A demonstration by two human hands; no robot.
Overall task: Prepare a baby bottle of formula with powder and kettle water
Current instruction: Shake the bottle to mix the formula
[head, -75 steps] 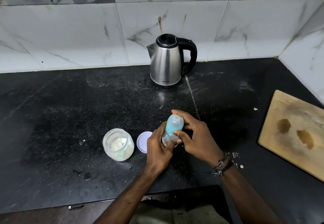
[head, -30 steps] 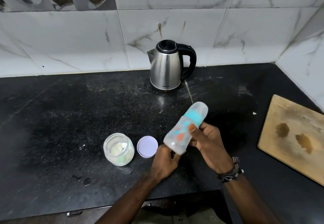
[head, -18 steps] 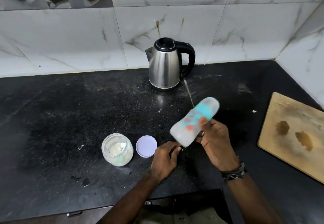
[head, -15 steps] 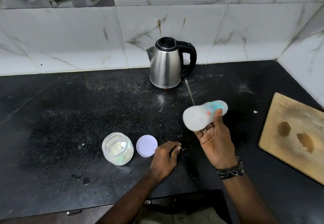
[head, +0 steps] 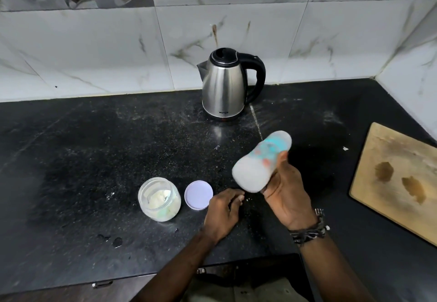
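Milky-white, the capped bottle [head: 261, 162] lies tilted in the right hand [head: 287, 190], fingers curled round it, long axis running near-left to far-right above the black counter [head: 94, 155], while the left hand [head: 222, 214] rests loose beside the lid [head: 198, 195] and open jar [head: 159, 198], kettle [head: 225, 85] far behind.

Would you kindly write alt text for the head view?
A right hand grips a tilted, milky baby bottle above a black counter; the left hand rests beside an open powder jar, lilac lid and steel kettle.
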